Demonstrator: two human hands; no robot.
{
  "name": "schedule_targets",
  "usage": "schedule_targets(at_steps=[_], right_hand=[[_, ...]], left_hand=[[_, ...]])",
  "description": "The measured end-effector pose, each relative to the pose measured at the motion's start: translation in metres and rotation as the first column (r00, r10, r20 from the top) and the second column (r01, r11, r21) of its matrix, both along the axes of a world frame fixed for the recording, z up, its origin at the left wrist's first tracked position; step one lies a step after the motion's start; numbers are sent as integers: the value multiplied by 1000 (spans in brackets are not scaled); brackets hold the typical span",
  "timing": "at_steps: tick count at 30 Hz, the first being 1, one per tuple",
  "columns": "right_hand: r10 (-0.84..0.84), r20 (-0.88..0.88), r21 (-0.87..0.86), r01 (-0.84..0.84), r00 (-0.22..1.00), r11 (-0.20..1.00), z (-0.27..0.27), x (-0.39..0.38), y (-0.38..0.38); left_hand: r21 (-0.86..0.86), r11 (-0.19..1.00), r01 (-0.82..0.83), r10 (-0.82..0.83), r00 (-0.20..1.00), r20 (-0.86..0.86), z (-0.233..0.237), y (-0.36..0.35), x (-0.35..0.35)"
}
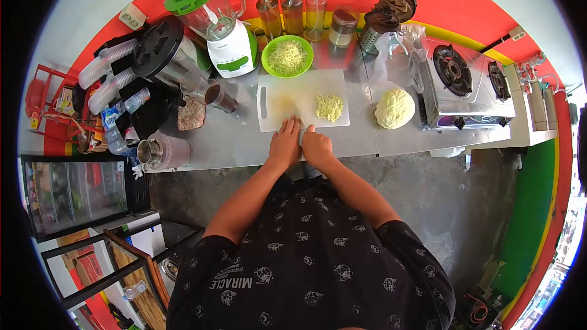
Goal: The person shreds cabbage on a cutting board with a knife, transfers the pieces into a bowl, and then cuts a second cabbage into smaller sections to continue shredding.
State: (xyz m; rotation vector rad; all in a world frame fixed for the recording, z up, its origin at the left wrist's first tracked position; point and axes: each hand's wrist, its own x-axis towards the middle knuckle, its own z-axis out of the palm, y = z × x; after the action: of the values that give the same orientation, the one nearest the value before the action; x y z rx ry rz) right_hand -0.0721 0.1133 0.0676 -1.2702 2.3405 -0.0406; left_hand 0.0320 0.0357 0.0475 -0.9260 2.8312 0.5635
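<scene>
My left hand (285, 140) lies at the near edge of a white cutting board (269, 123), its fingers stretched forward and close together. Whether anything small is under them is hidden. Right beside it, my right hand (317, 145) is closed around what looks like a knife (301, 136), mostly covered by the two hands. Ahead of my right hand, a small heap of shredded cabbage (329, 107) sits on the board. A green bowl (266, 63) of more shreds stands at the board's far edge. To the right, a pale cabbage head (395, 109) rests on the metal counter.
Behind the board stand a blender (229, 49), several pump bottles (292, 15) and a jar (342, 27). A gas stove (468, 101) is at the right, near a plastic bag (397, 55). On the left are a dark cup (220, 96) and a metal-topped container (168, 150).
</scene>
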Motion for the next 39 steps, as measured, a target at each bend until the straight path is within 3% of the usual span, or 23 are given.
schedule_targets(at_steps=[3,6,10,14,18,20,22,25,29,31,36,39], right_hand=[[60,-75,1,-60,995,998,-4,-9,-8],[152,-72,80,-146,986,986,38,-9,-5],[167,32,157,-170,986,973,66,-13,-2],[179,46,184,-184,983,965,49,-16,-1],[61,10,115,-61,998,992,7,-4,-7],[37,-34,80,-35,999,996,-5,-7,-8],[51,64,57,-55,997,997,15,-15,-12],[148,47,75,-151,988,986,45,-16,-6],[18,77,133,-28,997,991,8,-7,-8],[-9,32,56,7,999,998,4,-11,-14],[148,26,98,-149,989,984,32,-11,-15],[58,47,78,-62,997,995,15,-4,-13]], left_hand=[[-40,999,17,-18,1000,-22,-5,-1,3],[-43,998,38,-43,993,-109,-7,-3,9],[-40,998,53,-58,991,-121,-2,0,10],[-58,998,39,-46,990,-132,-6,-1,11],[-5,998,56,-56,990,-127,1,-3,8],[19,1000,-21,21,1000,-22,14,4,6],[-8,999,-47,47,998,-49,7,11,5],[-57,995,-77,77,997,-10,9,18,7],[-25,996,-83,84,995,52,16,14,4],[-72,996,-44,47,998,33,11,10,5],[-94,994,-62,61,998,-12,9,6,11],[54,997,-56,59,997,-45,17,1,15]])
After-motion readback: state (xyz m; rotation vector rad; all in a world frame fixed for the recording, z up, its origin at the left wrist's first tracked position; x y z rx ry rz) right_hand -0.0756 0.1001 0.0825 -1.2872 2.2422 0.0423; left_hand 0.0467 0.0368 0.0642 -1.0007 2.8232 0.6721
